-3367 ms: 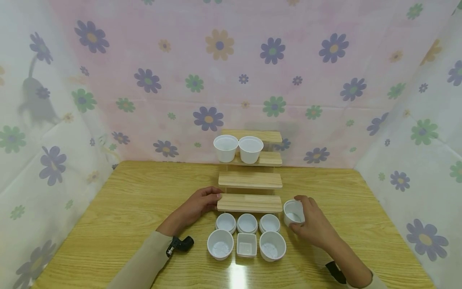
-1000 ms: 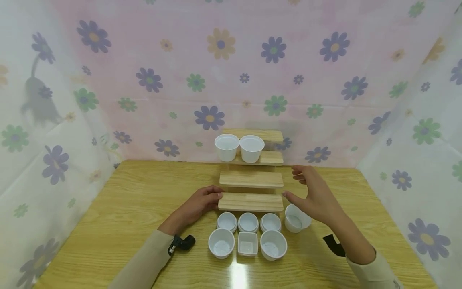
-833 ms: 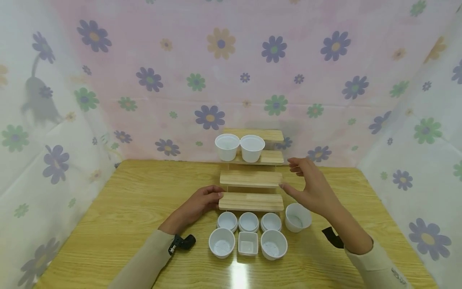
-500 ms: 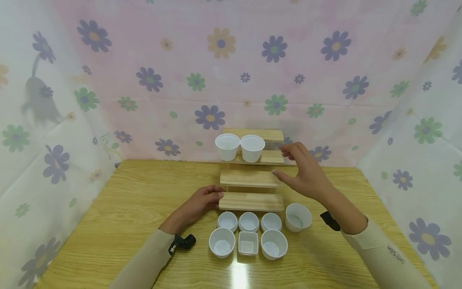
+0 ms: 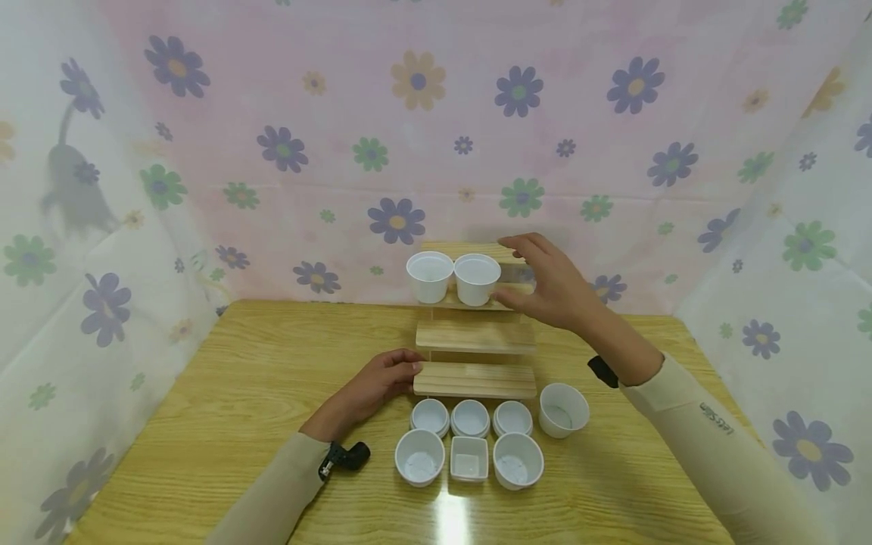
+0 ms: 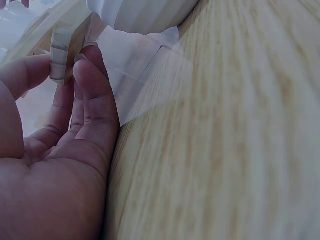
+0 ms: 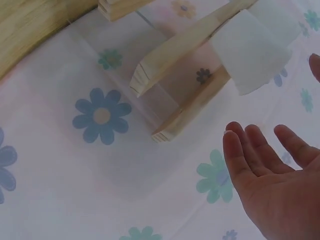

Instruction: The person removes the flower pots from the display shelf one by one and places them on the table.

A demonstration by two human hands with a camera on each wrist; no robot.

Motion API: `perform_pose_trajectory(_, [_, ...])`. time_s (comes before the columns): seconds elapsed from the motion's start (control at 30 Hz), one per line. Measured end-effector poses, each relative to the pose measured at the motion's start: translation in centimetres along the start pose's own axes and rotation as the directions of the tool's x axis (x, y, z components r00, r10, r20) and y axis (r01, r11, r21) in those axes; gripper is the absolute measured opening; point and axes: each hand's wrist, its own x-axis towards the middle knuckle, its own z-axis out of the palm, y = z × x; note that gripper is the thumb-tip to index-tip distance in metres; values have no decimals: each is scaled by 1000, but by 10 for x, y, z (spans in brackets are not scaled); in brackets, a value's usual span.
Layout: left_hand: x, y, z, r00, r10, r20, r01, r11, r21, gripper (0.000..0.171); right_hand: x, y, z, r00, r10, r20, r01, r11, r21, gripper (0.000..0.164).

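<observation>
My left hand (image 5: 381, 384) pinches the left end of the lowest board of a tiered wooden display stand (image 5: 474, 380). In the left wrist view, thumb and fingers close round the board's tip (image 6: 64, 52), with a clear side panel (image 6: 142, 70) beside them. Two white cups stand side by side on an upper tier: the left cup (image 5: 430, 278) and the right cup (image 5: 477, 280). My right hand (image 5: 552, 284) is beside the right cup, thumb and fingers spread apart. In the right wrist view a gap shows between the fingers (image 7: 240, 155) and the white cup (image 7: 252, 52).
Before the stand, several small round white tubs (image 5: 470, 418) form a row. Nearer are a white cup (image 5: 419, 458), a square white container (image 5: 468, 459) and another white cup (image 5: 518, 460). One more cup (image 5: 564, 410) stands to the right. Flowered cloth (image 5: 327, 151) hangs behind.
My right hand has let go of a cup right of the stand, then moved up and left to the upper tier. The left hand has stayed on the lowest board.
</observation>
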Motion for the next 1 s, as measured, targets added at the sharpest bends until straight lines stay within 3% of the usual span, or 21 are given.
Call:
perform_pose_trajectory(0.23, [-2, 5, 2, 1000, 14, 0, -14, 1000, -5, 39, 21, 0, 7, 995, 52, 89, -51, 998, -22, 86])
perform_pose_trajectory(0.53, [-2, 4, 2, 1000, 9, 6, -9, 1000, 3, 40, 31, 2, 17, 981, 125, 150, -122, 992, -24, 88])
perform_pose_trajectory(1.0, [0, -1, 0, 1000, 10, -2, -10, 1000, 0, 39, 36, 5, 26, 982, 127, 139, -129, 992, 1, 79])
